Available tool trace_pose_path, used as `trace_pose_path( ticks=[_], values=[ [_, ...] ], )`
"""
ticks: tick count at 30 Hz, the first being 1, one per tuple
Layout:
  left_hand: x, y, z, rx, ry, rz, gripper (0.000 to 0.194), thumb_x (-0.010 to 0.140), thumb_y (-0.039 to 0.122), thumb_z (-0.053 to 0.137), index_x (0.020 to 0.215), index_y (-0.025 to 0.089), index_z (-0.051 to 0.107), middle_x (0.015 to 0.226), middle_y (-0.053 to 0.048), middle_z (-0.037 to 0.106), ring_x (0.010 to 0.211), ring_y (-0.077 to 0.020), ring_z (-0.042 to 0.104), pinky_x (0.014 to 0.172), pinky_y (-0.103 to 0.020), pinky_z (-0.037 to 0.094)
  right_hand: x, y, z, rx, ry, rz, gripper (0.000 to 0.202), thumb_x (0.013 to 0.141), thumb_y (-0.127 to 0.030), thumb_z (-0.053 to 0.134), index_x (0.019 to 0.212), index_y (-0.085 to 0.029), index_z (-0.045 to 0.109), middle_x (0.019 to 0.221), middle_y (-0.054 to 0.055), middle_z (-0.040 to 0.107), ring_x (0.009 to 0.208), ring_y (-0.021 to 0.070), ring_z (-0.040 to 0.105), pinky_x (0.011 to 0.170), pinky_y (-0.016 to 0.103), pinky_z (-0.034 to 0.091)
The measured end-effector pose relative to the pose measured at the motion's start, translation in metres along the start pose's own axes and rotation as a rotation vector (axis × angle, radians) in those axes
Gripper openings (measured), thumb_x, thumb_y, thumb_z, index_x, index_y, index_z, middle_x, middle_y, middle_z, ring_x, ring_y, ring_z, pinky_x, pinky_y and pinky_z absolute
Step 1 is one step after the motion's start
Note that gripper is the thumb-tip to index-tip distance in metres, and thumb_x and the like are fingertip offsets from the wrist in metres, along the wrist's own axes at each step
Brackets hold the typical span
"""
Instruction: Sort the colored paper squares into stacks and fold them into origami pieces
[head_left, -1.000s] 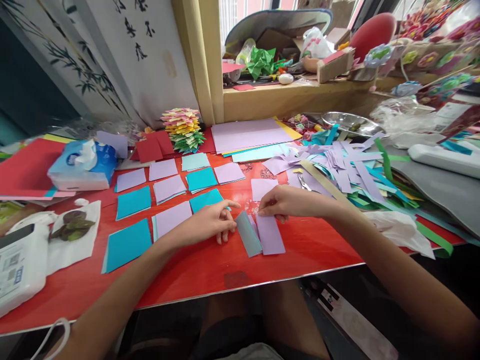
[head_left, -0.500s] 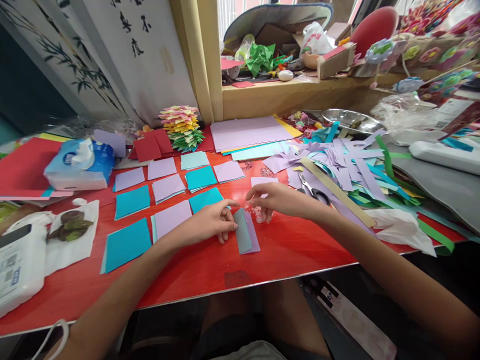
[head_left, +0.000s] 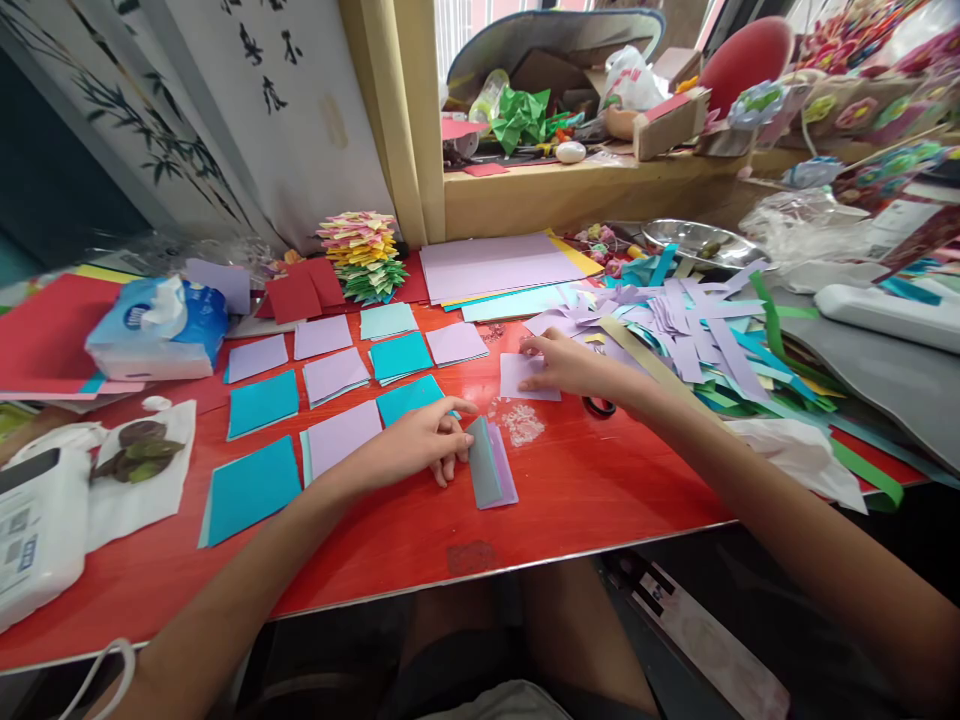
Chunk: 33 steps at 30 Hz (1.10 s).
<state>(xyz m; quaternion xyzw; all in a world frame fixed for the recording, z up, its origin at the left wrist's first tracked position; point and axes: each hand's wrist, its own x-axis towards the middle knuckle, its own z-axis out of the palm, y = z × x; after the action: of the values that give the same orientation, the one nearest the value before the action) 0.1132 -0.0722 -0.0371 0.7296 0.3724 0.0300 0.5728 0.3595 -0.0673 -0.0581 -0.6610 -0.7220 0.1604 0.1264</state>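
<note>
My left hand (head_left: 435, 440) is beside a folded grey-blue and purple paper (head_left: 486, 470) that stands partly open on the red table; its fingertips touch the left edge, the index finger stretched out above. My right hand (head_left: 559, 362) lies over a small lilac square (head_left: 517, 378), thumb on its surface and fingers near its top edge. Between the two hands is a whitish patch (head_left: 523, 423) on the table. Left of my left hand, teal squares (head_left: 255, 490) and lilac squares (head_left: 345, 437) lie in rows, some in small stacks.
Scissors (head_left: 598, 406) lie partly hidden under my right forearm. A heap of paper strips (head_left: 690, 330) is on the right. Large lilac sheets (head_left: 502, 265) lie at the back. A tissue pack (head_left: 157, 330) and a white device (head_left: 41, 540) are at the left.
My right hand has moved up and right, from beside the folded paper onto the lilac square. It uncovers the whitish patch and hides more of the scissors. My left hand has stayed in place.
</note>
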Motion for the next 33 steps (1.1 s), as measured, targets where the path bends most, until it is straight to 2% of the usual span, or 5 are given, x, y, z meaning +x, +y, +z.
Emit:
trace_pose_path(
  ticks=[9,16,23,28,33],
  values=[
    [0.003,-0.003,0.0,-0.019,0.091,0.031,0.038,0.082,0.033,0.045,0.116,0.017,0.044,0.071,-0.001,0.056,0.051,-0.0118,0.054,0.047,-0.026,0.047,0.012,-0.01,-0.008,-0.108,0.048,-0.031,0.012,0.073,-0.026,0.058,0.07,-0.018,0.049,0.079,0.007,0.057,0.072,0.0177,0.05,0.057,0.028,0.034],
    [0.004,-0.005,-0.011,0.251,0.75,0.326,0.031,0.079,0.042,0.054,0.102,0.021,0.056,0.107,-0.005,0.057,0.087,-0.0161,0.054,0.074,-0.029,0.044,0.008,-0.069,-0.018,0.279,0.07,-0.258,0.02,0.072,-0.028,0.062,0.085,-0.019,0.051,0.083,0.003,0.06,0.068,0.0129,0.052,0.053,0.024,0.035],
    [0.005,-0.008,-0.016,-0.134,0.81,0.432,0.021,0.077,0.035,0.058,0.088,0.017,0.061,0.084,-0.003,0.062,0.077,-0.0152,0.056,0.068,-0.026,0.046,0.011,-0.08,-0.007,0.734,0.12,-0.301,0.048,0.069,-0.03,0.067,0.113,-0.019,0.05,0.099,0.005,0.06,0.085,0.0159,0.056,0.07,0.028,0.045],
    [0.007,-0.01,-0.019,-0.296,0.836,0.434,0.025,0.075,0.032,0.061,0.095,0.017,0.064,0.089,-0.003,0.064,0.08,-0.0149,0.057,0.071,-0.026,0.047,0.006,-0.071,-0.005,1.118,-0.128,-0.164,0.019,0.074,-0.022,0.061,0.091,-0.014,0.061,0.08,0.004,0.064,0.072,0.0126,0.061,0.073,0.028,0.05],
    [0.01,-0.013,-0.021,-0.346,0.883,0.442,0.024,0.071,0.029,0.065,0.093,0.02,0.068,0.079,0.0,0.064,0.07,-0.011,0.055,0.063,-0.022,0.046,0.005,-0.072,-0.001,1.172,-0.098,-0.108,0.007,0.074,-0.019,0.06,0.08,-0.016,0.063,0.066,0.0,0.063,0.061,0.0101,0.061,0.067,0.027,0.054]
  ],
)
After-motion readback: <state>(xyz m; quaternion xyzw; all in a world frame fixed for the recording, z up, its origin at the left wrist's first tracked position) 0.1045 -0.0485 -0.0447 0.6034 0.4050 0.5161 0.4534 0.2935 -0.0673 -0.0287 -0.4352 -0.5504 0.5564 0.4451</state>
